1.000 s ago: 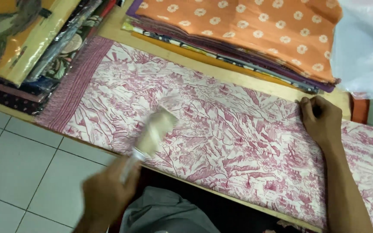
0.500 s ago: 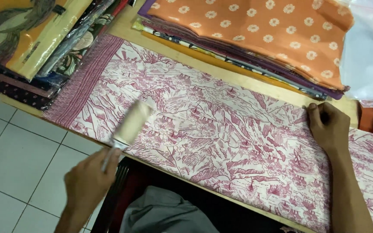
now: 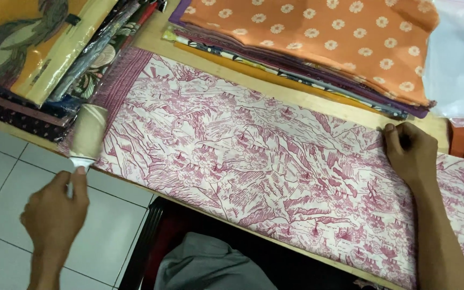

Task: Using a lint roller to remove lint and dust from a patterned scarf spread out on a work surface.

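Note:
A long white cloth with a dark pink printed pattern (image 3: 253, 156) lies flat along a wooden table (image 3: 296, 95). My left hand (image 3: 55, 212) grips the handle of a cream lint roller (image 3: 88, 135), whose roll rests on the cloth's left end near its striped border. My right hand (image 3: 410, 153) presses down on the cloth's far edge toward the right, fingers curled over it.
An orange cloth with white flowers (image 3: 318, 37) tops a stack of folded fabrics at the back. Wrapped fabric packs (image 3: 33, 48) pile at the left. A clear plastic bag (image 3: 460, 59) sits at the right. Below are white floor tiles (image 3: 1, 177) and a dark chair (image 3: 146, 247).
My left hand has carried the lint roller leftward along the cloth, from near its middle to its left end. My right hand has stayed pressed on the far edge.

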